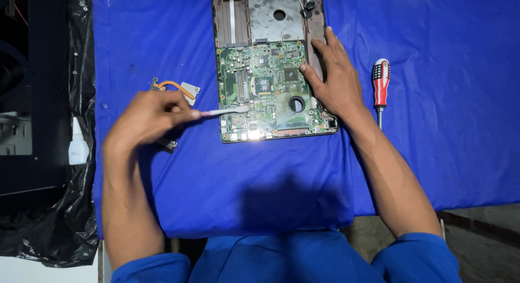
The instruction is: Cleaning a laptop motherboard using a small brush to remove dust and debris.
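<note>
Currently, the left hand is raised above the blue cloth, knuckles up, with the forearm running back toward the body and the fingers curled closed around the stem of a cotton swab. The swab extends to the right from the fingertips, and its white tip rests on the left part of the green circuit board, near the memory slots. The board sits inside an opened laptop chassis lying flat on the cloth. The right hand lies palm down on the right edge of the chassis, fingers spread and extended, thumb tip touching the board; it grips nothing. A red-handled screwdriver lies just right of this hand. A copper heat pipe assembly lies behind the left hand.
</note>
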